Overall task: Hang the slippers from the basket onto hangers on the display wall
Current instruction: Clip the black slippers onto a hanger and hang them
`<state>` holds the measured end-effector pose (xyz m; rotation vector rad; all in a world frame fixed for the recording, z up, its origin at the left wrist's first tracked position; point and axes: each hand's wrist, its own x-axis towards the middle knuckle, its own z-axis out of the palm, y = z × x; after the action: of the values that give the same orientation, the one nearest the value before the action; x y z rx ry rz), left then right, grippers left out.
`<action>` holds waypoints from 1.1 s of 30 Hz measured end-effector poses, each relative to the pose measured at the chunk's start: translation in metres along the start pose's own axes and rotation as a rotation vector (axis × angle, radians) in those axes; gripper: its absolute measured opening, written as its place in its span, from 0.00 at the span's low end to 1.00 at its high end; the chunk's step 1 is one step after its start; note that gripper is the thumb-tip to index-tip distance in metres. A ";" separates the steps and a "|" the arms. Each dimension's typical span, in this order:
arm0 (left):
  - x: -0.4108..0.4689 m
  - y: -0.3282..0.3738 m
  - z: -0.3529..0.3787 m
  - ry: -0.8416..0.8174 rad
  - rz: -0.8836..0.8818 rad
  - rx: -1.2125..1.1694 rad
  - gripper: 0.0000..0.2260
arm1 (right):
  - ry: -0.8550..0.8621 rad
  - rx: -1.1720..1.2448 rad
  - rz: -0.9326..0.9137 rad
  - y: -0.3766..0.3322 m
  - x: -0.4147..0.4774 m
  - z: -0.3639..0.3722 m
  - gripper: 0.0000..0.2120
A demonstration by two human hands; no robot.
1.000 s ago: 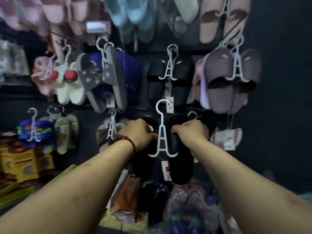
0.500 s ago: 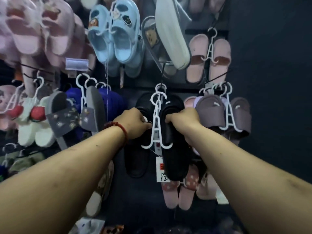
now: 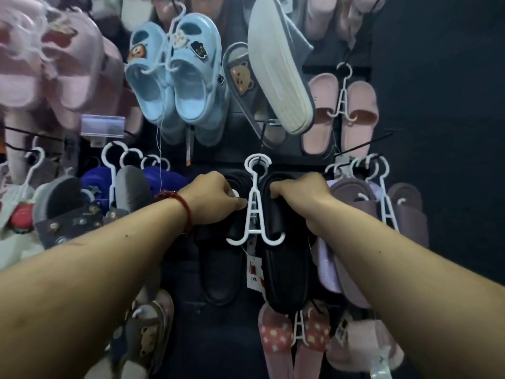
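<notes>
The black slippers (image 3: 284,258) are gripped at their straps, one by the left hand (image 3: 216,199) and one by the right hand (image 3: 299,192), likely to steady the pair. Between them the white hanger (image 3: 255,214) is held up so that its hook reaches the display wall (image 3: 437,105), among pairs already hung.

Premises: a footwear shop. A dark display wall (image 3: 437,105) is crowded with paired slippers on white plastic hangers (image 3: 255,203): blue clogs (image 3: 177,86) above the fingers (image 3: 232,203), pink slippers (image 3: 344,110) upper right. A price tag (image 3: 254,274) dangles below them.
</notes>
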<state>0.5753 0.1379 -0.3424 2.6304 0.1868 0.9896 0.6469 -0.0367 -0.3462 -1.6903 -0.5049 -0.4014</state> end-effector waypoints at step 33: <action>0.056 -0.019 0.062 0.269 0.099 0.095 0.13 | 0.047 -0.376 -0.199 0.040 0.068 0.020 0.14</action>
<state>0.6578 0.1530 -0.3583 2.6021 0.1707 1.4007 0.7254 -0.0154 -0.3468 -1.9924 -0.5919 -0.7141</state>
